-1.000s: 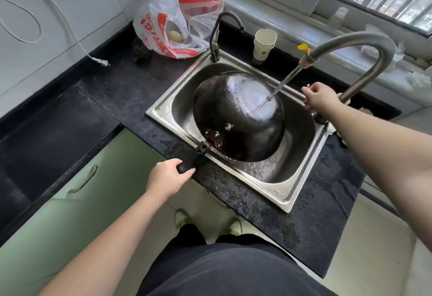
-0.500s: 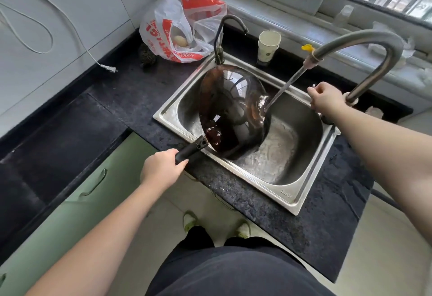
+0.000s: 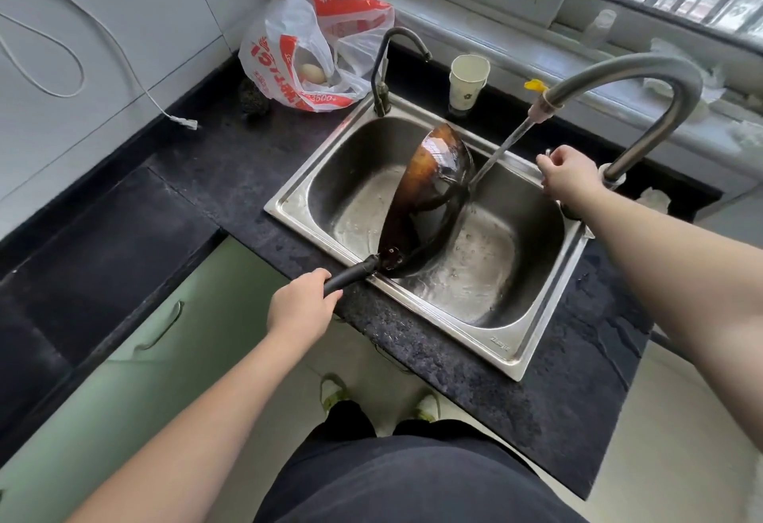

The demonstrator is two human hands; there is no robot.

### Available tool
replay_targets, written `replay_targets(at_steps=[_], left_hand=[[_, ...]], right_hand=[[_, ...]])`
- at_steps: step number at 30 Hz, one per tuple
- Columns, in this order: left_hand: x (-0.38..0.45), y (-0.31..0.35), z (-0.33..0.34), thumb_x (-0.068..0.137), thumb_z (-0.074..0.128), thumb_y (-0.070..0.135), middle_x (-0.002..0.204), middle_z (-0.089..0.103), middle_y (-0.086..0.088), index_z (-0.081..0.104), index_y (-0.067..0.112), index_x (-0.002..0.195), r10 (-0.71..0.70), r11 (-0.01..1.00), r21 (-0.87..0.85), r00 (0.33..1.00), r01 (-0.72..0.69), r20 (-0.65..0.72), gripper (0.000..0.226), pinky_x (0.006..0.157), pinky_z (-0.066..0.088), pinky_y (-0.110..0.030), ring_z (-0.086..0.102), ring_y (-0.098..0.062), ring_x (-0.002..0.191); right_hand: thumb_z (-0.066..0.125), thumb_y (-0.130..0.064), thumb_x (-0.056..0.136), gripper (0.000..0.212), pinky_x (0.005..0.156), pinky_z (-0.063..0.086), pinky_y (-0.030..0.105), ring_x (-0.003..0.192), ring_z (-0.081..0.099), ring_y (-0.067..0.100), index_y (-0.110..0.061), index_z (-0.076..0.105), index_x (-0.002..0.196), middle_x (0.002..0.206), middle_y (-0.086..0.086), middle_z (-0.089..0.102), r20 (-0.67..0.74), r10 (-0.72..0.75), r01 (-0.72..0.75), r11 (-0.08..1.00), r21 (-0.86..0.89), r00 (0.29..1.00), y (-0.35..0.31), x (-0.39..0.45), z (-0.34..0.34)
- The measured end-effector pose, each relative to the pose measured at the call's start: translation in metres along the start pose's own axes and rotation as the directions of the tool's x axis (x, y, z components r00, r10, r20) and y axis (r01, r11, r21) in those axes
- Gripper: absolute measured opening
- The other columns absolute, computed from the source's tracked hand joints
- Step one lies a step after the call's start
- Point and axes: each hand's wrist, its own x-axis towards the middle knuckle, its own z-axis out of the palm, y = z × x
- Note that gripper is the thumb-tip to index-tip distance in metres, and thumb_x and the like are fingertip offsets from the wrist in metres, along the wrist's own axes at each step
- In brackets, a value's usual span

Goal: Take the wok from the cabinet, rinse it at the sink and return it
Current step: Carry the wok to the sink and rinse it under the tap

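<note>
Black handle first: the left hand (image 3: 300, 308) grips it at the sink's (image 3: 501, 351) front edge. The wok (image 3: 429, 200) stands on its side in the sink, under running water. The right hand (image 3: 567, 175) is closed on the tap (image 3: 644, 80) lever at the back right corner.

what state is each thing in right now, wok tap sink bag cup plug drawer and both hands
wok: tipped on edge in the sink
tap: running, stream hits the wok
sink: wet, little standing water
left hand: gripping the wok handle
right hand: closed at the tap base
plastic bag: open, slumped
paper cup: upright
plug: unplugged, on the counter
drawer: closed
</note>
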Motion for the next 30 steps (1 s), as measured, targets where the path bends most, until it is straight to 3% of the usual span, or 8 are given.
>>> replay_targets(at_steps=[5,9,13,17,25,30], left_hand=[[0.001,0.003,0.003,0.092,0.059,0.041,0.097,0.064,0.001,0.056,0.024,0.107,-0.083,0.993,-0.077,0.992,0.09,0.095,0.023,0.069,0.045,-0.032,0.063,-0.028,0.09],[0.016,-0.006,-0.001,0.093,0.058,0.04,0.086,0.068,0.001,0.057,0.019,0.102,-0.078,0.984,-0.128,0.938,0.128,0.339,0.023,0.072,0.054,-0.034,0.068,-0.024,0.078],[0.024,-0.011,-0.005,0.095,0.057,0.023,0.066,0.064,-0.005,0.057,0.004,0.093,0.001,0.872,-0.41,0.837,0.267,0.547,0.019,0.045,0.048,-0.03,0.058,-0.018,0.045],[0.019,-0.01,-0.007,0.09,0.06,0.024,0.054,0.055,-0.002,0.062,0.007,0.084,-0.025,0.851,-0.438,0.857,0.289,0.515,0.018,0.041,0.038,-0.023,0.044,-0.015,0.039],[0.005,0.004,-0.001,0.087,0.064,0.035,0.054,0.051,0.001,0.052,0.018,0.063,-0.032,0.959,-0.26,0.954,0.113,0.298,0.032,0.047,0.037,-0.027,0.049,-0.018,0.048],[0.002,0.009,-0.008,0.087,0.063,0.038,0.066,0.06,-0.001,0.063,0.017,0.075,-0.056,0.981,-0.168,0.973,0.096,0.226,0.024,0.048,0.035,-0.028,0.057,-0.022,0.06]], right_hand=[[0.051,-0.046,0.089,0.031,0.078,0.057,0.042,0.073,0.067,0.032,-0.02,0.047,0.073,0.089,0.015,0.072,-0.004,-0.009,0.009,1.0,0.003,1.0,0.0,-0.001,-0.001],[0.051,-0.046,0.089,0.03,0.079,0.057,0.042,0.077,0.069,0.035,-0.02,0.047,0.073,0.089,0.016,0.072,0.001,-0.011,0.011,1.0,0.001,1.0,-0.001,-0.003,-0.002],[0.051,-0.044,0.091,0.029,0.076,0.055,0.038,0.069,0.064,0.029,-0.02,0.048,0.076,0.088,0.015,0.071,-0.002,-0.016,0.016,1.0,0.009,1.0,-0.002,-0.006,-0.002],[0.05,-0.047,0.086,0.03,0.08,0.058,0.045,0.076,0.07,0.036,-0.02,0.048,0.074,0.087,0.016,0.071,0.015,-0.003,0.003,1.0,0.016,1.0,0.0,-0.003,-0.002],[0.049,-0.047,0.086,0.03,0.08,0.058,0.046,0.076,0.071,0.036,-0.019,0.049,0.075,0.078,0.012,0.069,0.021,-0.004,0.004,1.0,0.014,1.0,-0.001,-0.003,-0.003],[0.05,-0.045,0.09,0.03,0.079,0.059,0.044,0.066,0.065,0.03,-0.018,0.049,0.078,0.072,0.008,0.065,0.014,-0.019,0.019,1.0,-0.001,1.0,-0.001,-0.002,-0.003]])
